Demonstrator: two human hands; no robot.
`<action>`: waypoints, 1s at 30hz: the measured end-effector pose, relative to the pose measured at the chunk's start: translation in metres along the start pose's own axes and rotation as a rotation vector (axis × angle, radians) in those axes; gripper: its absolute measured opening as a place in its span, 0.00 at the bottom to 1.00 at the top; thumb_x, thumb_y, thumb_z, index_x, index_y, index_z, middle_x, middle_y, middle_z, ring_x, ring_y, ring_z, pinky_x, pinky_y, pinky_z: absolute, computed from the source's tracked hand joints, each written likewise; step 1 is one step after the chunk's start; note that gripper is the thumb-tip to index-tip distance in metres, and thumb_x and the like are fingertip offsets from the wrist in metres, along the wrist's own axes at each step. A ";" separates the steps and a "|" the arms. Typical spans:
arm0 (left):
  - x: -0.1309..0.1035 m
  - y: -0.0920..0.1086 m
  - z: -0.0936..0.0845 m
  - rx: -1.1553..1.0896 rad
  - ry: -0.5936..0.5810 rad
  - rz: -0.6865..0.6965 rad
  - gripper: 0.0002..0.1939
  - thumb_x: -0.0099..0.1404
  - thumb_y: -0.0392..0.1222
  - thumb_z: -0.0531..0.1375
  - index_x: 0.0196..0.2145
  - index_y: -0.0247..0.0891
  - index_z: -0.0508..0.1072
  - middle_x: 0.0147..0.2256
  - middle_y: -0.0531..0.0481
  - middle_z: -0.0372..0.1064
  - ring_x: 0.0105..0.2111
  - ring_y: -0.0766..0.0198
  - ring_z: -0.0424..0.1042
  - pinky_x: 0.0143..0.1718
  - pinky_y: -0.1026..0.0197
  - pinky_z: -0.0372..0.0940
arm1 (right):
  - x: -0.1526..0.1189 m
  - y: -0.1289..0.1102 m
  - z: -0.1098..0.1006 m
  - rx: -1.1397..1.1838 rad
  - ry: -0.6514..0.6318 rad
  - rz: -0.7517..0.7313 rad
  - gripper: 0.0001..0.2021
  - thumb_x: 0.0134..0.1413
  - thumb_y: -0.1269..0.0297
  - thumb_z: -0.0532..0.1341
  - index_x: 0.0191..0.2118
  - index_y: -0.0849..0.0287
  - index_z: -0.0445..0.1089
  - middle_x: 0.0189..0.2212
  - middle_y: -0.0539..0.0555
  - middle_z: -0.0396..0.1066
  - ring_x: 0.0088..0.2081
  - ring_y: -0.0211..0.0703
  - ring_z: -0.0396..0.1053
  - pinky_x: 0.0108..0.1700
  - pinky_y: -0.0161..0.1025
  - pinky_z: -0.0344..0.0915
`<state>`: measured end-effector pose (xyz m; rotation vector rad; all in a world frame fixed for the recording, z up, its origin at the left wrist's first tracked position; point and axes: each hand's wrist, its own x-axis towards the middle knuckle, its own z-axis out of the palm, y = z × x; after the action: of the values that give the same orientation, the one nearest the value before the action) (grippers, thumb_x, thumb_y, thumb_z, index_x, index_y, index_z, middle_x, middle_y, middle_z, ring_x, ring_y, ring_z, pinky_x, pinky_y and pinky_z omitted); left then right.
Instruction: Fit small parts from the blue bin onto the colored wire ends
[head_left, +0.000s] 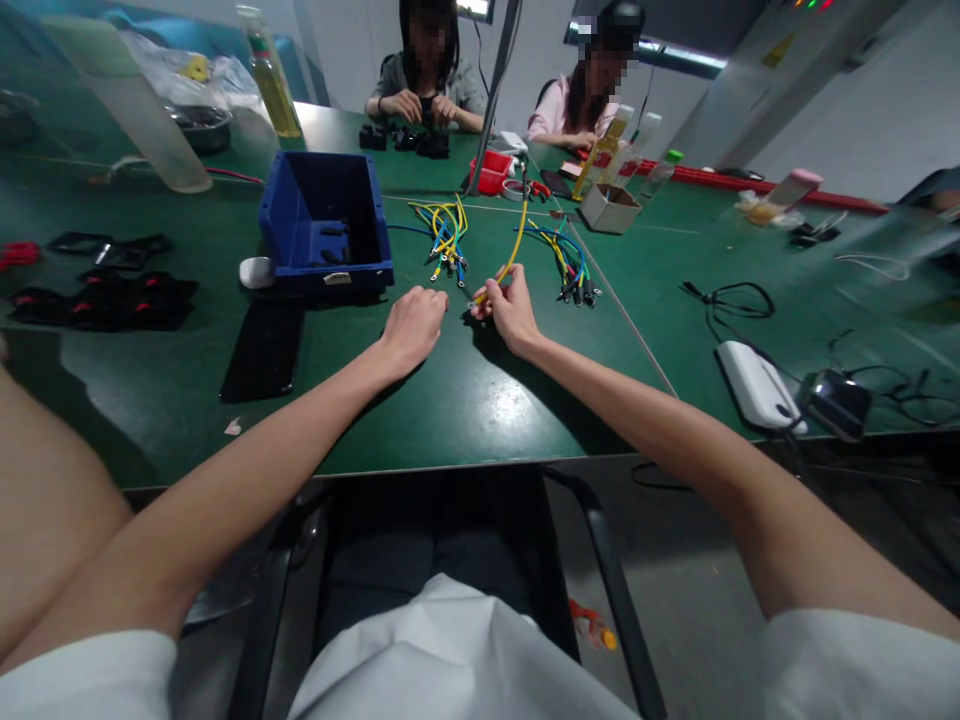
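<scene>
My right hand [510, 308] pinches a yellow cable [519, 232] near its lower end, where a metal ring terminal shows; the cable arcs up and away. To its left, my left hand [415, 318] rests on the green table [465, 420] with its fingers curled in; whether it holds anything is hidden. Just beyond my hands lies a bundle of yellow and blue wires [448, 235] with ring terminals. A second wire bundle [574, 262], partly with black ends, lies right of my right hand. The blue bin [330, 275], holding small black pieces, stands beyond my left hand.
A black phone [264, 350] lies near the bin. Black parts [101, 303] are at the left, a white device [757, 385] and cords at the right. Bottles [274, 85], a red container [491, 173] and a small box [609, 208] stand farther back. Two people sit across.
</scene>
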<state>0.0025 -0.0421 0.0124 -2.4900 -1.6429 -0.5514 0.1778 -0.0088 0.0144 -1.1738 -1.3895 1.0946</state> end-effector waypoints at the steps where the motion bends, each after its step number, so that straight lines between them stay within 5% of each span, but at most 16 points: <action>1: 0.000 0.001 -0.001 0.002 0.001 -0.006 0.15 0.64 0.28 0.50 0.42 0.33 0.75 0.38 0.40 0.75 0.41 0.52 0.72 0.44 0.53 0.66 | -0.002 0.000 -0.002 -0.003 -0.001 -0.001 0.10 0.65 0.58 0.54 0.48 0.50 0.53 0.33 0.47 0.70 0.26 0.34 0.71 0.29 0.32 0.71; 11: 0.015 -0.004 0.009 -0.182 0.077 -0.103 0.11 0.62 0.28 0.53 0.39 0.36 0.72 0.36 0.43 0.72 0.39 0.55 0.70 0.44 0.54 0.65 | 0.006 0.012 -0.006 0.111 -0.035 -0.074 0.11 0.63 0.56 0.57 0.46 0.49 0.55 0.34 0.47 0.68 0.28 0.35 0.69 0.30 0.35 0.71; 22: 0.019 -0.006 0.013 -0.258 0.063 -0.007 0.13 0.64 0.30 0.52 0.43 0.38 0.71 0.41 0.44 0.67 0.44 0.55 0.68 0.46 0.53 0.66 | 0.015 0.026 -0.011 0.228 -0.114 -0.157 0.18 0.59 0.47 0.61 0.45 0.48 0.53 0.33 0.47 0.67 0.26 0.34 0.67 0.26 0.34 0.67; 30: 0.018 -0.004 0.014 -0.367 0.078 0.051 0.09 0.68 0.34 0.53 0.43 0.37 0.71 0.42 0.44 0.67 0.43 0.57 0.70 0.47 0.54 0.66 | 0.020 0.036 -0.010 0.212 -0.072 -0.192 0.18 0.57 0.52 0.65 0.44 0.49 0.55 0.33 0.48 0.69 0.25 0.36 0.67 0.27 0.38 0.70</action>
<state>0.0081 -0.0205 0.0054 -2.7038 -1.5645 -1.0117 0.1901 0.0161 -0.0170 -0.8383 -1.3726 1.1245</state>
